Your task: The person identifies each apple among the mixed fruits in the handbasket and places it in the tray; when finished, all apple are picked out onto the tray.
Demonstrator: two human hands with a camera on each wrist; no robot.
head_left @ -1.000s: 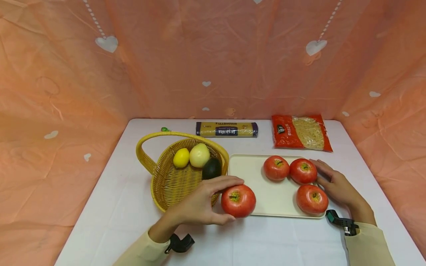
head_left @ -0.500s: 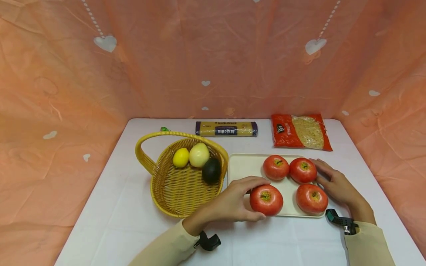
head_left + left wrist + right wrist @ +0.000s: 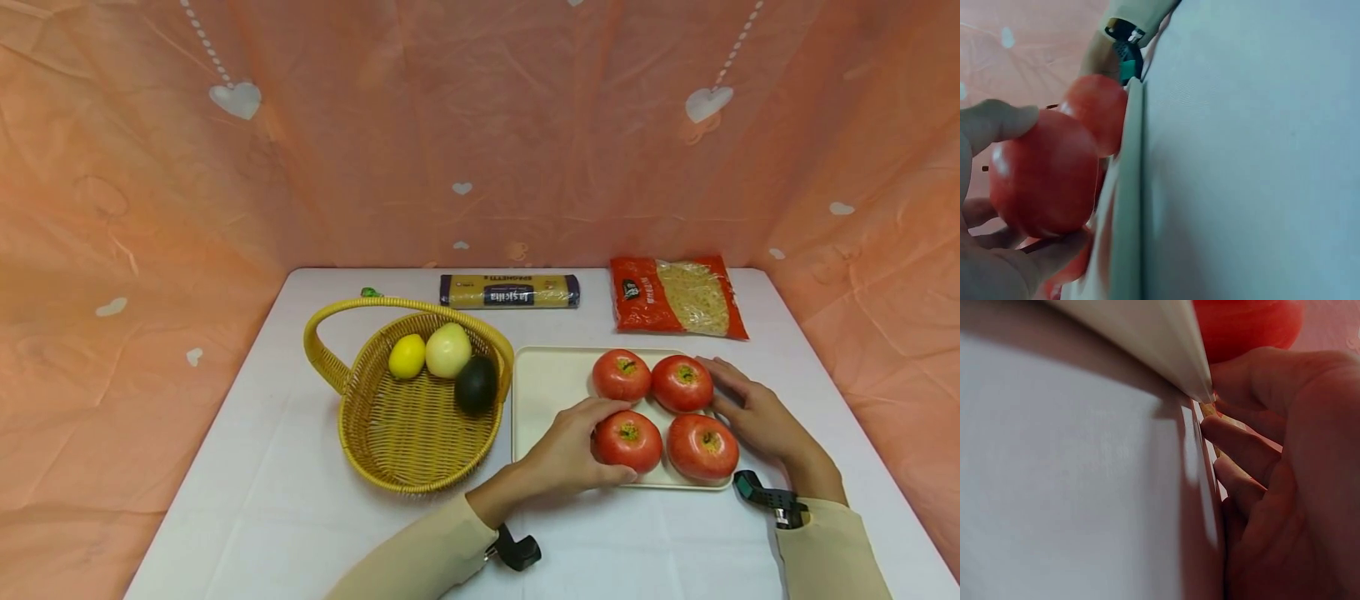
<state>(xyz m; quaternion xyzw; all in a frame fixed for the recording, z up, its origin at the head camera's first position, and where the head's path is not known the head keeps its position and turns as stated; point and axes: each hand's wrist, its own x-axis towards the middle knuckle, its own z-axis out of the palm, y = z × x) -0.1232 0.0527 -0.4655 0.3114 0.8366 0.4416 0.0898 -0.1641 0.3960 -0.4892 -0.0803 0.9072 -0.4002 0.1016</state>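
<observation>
My left hand (image 3: pixel 576 450) grips a red apple (image 3: pixel 628 442) at the front of the cream tray (image 3: pixel 551 375), thumb on the near side and fingers on the far side. In the left wrist view, this apple (image 3: pixel 1044 175) is beside the tray's rim (image 3: pixel 1129 187); whether its underside touches the tray cannot be told. Three other apples lie on the tray: one at the back (image 3: pixel 622 375), one at the back right (image 3: pixel 682 383) and one at the front right (image 3: pixel 702 447). My right hand (image 3: pixel 761 421) rests at the tray's right end, its fingers (image 3: pixel 1244 444) extended by the rim.
Left of the tray stands a yellow wicker basket (image 3: pixel 397 442) with a raised handle, holding a lemon (image 3: pixel 407 357), a pale round fruit (image 3: pixel 448 350) and a dark green avocado (image 3: pixel 476 386). Behind lie a spaghetti pack (image 3: pixel 510 292) and a red noodle bag (image 3: pixel 678 297). Something green (image 3: pixel 371 292) shows behind the basket.
My left hand has carried its apple rightward from beside the basket to the tray's front, next to the front-right apple. My right hand has stayed put.
</observation>
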